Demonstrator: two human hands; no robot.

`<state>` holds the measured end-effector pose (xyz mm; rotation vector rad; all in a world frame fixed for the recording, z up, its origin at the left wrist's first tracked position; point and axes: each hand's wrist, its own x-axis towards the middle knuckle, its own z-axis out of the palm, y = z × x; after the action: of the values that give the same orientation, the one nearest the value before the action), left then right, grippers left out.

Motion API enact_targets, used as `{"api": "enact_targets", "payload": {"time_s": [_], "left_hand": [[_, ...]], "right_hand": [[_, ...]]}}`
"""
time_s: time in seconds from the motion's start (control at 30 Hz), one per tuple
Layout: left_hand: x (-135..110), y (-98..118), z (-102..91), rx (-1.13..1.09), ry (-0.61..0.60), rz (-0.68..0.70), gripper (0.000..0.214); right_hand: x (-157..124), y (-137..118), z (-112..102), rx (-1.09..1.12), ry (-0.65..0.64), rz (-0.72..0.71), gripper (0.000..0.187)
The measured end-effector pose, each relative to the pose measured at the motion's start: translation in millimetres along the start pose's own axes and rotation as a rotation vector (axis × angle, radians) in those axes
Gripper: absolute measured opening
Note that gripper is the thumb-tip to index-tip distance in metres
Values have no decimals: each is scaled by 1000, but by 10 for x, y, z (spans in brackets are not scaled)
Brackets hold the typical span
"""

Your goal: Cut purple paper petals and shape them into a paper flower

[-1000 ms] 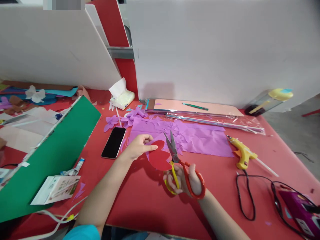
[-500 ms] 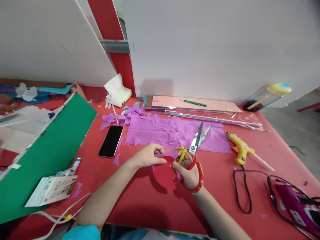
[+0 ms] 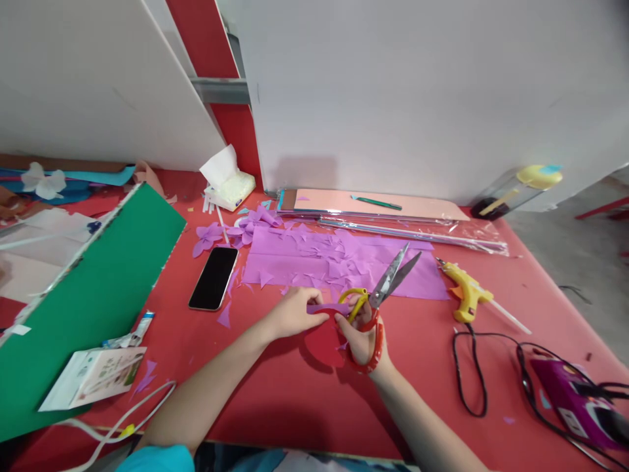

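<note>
In the head view, my left hand [image 3: 297, 313] pinches one end of a small purple paper piece [image 3: 332, 307] above the table. Just under that piece shows a round red sheet [image 3: 323, 344], held at its upper edge between both hands. My right hand [image 3: 362, 333] has its fingers at the other end of the paper. Scissors [image 3: 388, 282] with yellow and red handles hang on this hand, their blades parted and pointing up and away. Behind lies a larger purple sheet [image 3: 417, 275] covered with pointed purple scraps.
A black phone [image 3: 213, 278] lies left of the purple sheet, near cut purple flowers [image 3: 255, 224] and a tissue pack [image 3: 236, 190]. At right are a yellow glue gun [image 3: 469, 292] with its cord and a purple box [image 3: 572, 400]. A green board [image 3: 113, 288] leans at left.
Both hands have drawn slightly closer together, and the purple piece shows flatter and folded over. The scissors have rotated a little on my right hand, with blades still apart. The view has shifted slightly.
</note>
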<state>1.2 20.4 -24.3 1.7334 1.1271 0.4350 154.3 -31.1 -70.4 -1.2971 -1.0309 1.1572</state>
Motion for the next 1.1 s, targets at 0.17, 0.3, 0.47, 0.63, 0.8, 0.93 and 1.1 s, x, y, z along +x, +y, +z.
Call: {"api": "enact_targets", "payload": {"time_s": [0.17, 0.3, 0.47, 0.63, 0.8, 0.93, 1.1], "left_hand": [[-13, 55, 46, -51, 74, 66, 10], [-19, 52, 61, -7, 114, 113, 13], [-34, 68, 48, 45, 85, 178, 15], [-29, 78, 34, 130, 28, 223, 15], [-22, 61, 20, 127, 41, 224, 16], [-29, 68, -26, 121, 52, 200, 18], [-54, 94, -150, 68, 122, 164, 19]], "right_hand": [[2, 15, -10, -38, 30, -9, 25], [11, 42, -22, -47, 47, -35, 25], [16, 42, -21, -51, 68, -40, 25], [0, 21, -11, -133, 67, -42, 25], [-4, -2, -8, -95, 51, -7, 29], [25, -44, -27, -47, 12, -6, 23], [40, -49, -72, -36, -11, 8, 20]]}}
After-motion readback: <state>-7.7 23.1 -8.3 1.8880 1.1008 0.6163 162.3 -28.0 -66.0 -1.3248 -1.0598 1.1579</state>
